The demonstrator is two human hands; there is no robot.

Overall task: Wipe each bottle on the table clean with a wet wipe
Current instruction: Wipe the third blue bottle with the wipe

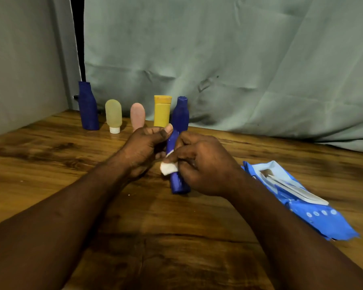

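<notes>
A slim dark blue bottle (177, 183) stands near the middle of the wooden table (50, 155), held between both hands. My left hand (145, 151) grips its upper part, thumb near the top. My right hand (203, 164) presses a small folded white wet wipe (168, 168) against the bottle's middle. Along the back stand a tall blue bottle (88, 106), a pale yellow tube (113, 115) on a white cap, a pink tube (137, 116), a yellow tube (162, 110) and another blue bottle (180, 115), partly hidden behind my hands.
A blue wet wipe pack (302, 201) lies on the table to the right, its flap lifted. A grey-green cloth (239, 59) hangs as a backdrop behind the table, with a dark gap at the left.
</notes>
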